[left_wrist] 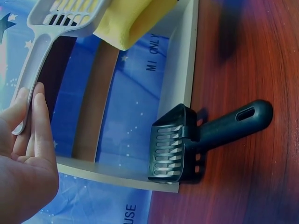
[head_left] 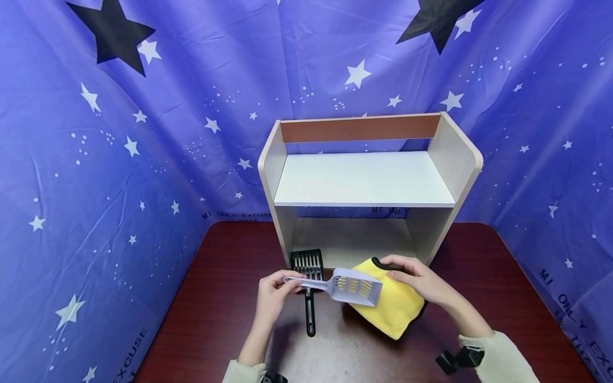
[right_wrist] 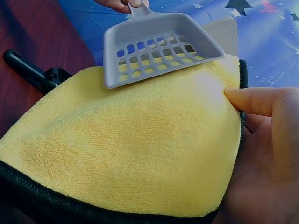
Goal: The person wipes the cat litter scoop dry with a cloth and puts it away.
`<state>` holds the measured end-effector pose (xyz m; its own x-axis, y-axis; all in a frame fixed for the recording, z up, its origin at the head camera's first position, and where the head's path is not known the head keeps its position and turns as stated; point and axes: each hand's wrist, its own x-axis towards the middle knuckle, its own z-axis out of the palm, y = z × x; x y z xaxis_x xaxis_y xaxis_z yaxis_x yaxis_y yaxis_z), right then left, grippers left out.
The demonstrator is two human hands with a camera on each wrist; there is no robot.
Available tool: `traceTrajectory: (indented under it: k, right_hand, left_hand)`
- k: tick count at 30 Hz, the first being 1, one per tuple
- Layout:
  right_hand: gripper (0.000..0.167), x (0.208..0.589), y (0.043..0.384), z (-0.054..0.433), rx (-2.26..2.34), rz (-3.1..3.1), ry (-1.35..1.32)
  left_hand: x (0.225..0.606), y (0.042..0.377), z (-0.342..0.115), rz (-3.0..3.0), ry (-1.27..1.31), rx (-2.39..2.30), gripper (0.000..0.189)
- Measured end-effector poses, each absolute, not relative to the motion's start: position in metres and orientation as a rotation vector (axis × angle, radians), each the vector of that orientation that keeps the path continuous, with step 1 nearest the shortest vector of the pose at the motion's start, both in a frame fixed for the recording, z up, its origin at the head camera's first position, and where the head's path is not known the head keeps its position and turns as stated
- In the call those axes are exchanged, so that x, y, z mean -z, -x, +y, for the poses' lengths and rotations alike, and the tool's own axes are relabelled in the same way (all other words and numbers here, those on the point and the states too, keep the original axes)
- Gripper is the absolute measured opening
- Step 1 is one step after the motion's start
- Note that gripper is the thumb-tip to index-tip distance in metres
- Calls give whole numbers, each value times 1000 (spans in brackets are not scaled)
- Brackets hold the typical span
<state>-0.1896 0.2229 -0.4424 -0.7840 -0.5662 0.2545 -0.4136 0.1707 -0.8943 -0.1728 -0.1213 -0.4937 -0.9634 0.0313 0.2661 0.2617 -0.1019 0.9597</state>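
"Where are we holding the grey scoop (head_left: 354, 299)?"

"Above the desk (head_left: 191, 308); in the head view its handle is pointing toward nine o'clock. Our left grip (head_left: 274, 293) is pinching that handle's end between thumb and fingers, while our right grip (head_left: 415, 276) is pinching the yellow cloth (right_wrist: 126, 135) by its dark edge, toward four o'clock of the pan."

"How are we expecting them to handle?"

"We're guessing at light, stiff, slightly slippery plastic, likely to be twisting when we're holding only the tail; nearer the pan is looking steadier. The cloth is looking soft and floppy, so we're favouring its bound edge."

"What are we missing?"

"In the right wrist view, the cloth is hiding our right fingertips and its own underside; the left wrist view is cutting off the pan. Whether pan and cloth are touching, we're not managing to tell. The grey handle is covering part of the black scoop (left_wrist: 190, 134), which is lying toward the shelf's (head_left: 364, 178) seven o'clock."
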Motion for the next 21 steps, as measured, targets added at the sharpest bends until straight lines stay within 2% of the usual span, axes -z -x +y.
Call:
traceTrajectory:
  k: [21]
  right_hand:
    - [24,447,186,239,1664,2341,957]
  left_hand:
    - [491,174,-126,-1941,159,2159,15]
